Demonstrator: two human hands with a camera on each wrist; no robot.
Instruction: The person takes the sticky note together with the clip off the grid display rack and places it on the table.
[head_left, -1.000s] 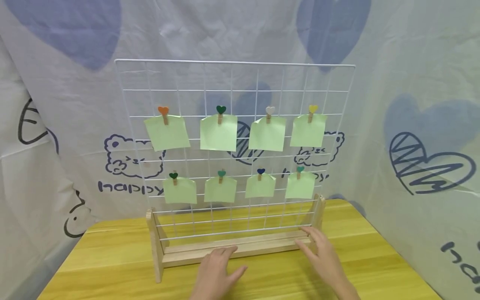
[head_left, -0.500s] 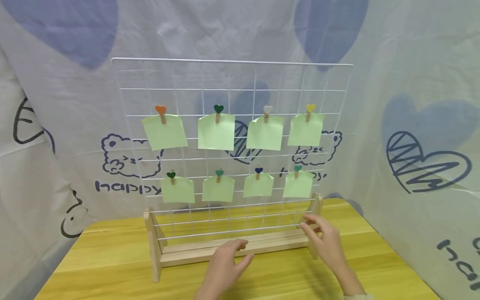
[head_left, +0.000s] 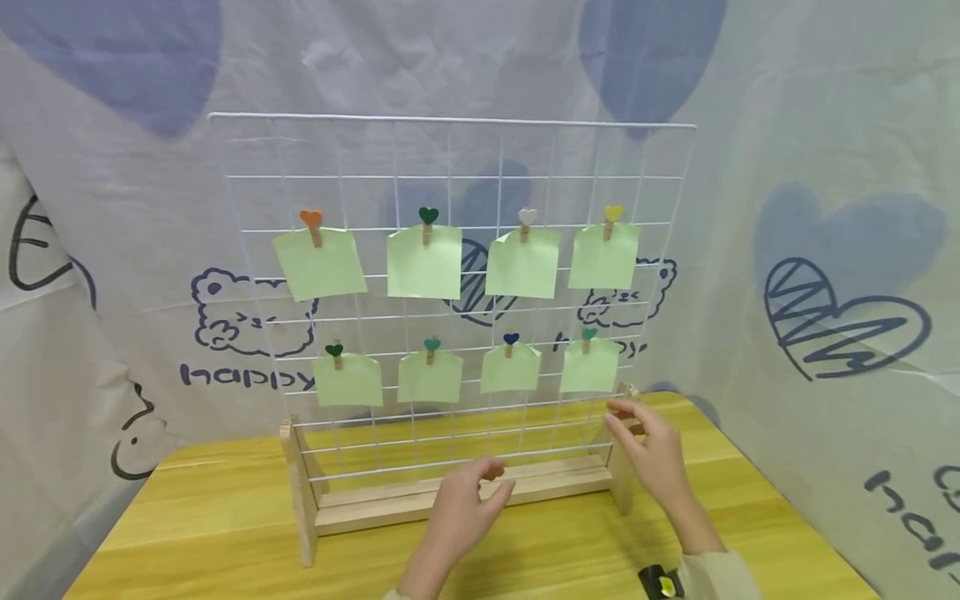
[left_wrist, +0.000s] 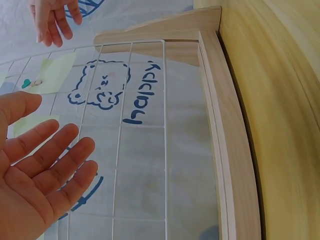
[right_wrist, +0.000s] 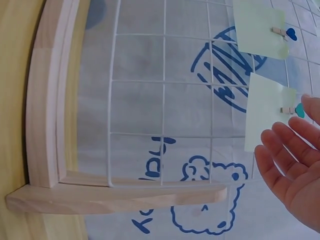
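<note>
My left hand (head_left: 463, 508) is in front of the wooden base (head_left: 390, 510) of a white wire grid panel (head_left: 450, 317), fingers relaxed and holding nothing. In the left wrist view its fingers (left_wrist: 65, 160) are spread apart. My right hand (head_left: 660, 454) is raised by the stand's right support, just below and right of the lower right green note (head_left: 590, 371). In the right wrist view that hand (right_wrist: 297, 175) overlaps the edge of a pale green note (right_wrist: 262, 112) with a teal heart clip (right_wrist: 300, 110), and its grasp is empty. Two rows of green notes hang from the grid by small wooden clips with coloured hearts.
The stand rests on a yellow wood-grain table (head_left: 202, 517), its left support (head_left: 296, 492) upright at the side. A printed curtain (head_left: 840, 250) hangs close behind and to the right. A dark wrist strap (head_left: 656, 581) shows at the right sleeve (head_left: 720, 575).
Both hands have risen away from the wooden base, the right one higher, up near the lower right note. The notes and clips keep their places; the view has shifted slightly.
</note>
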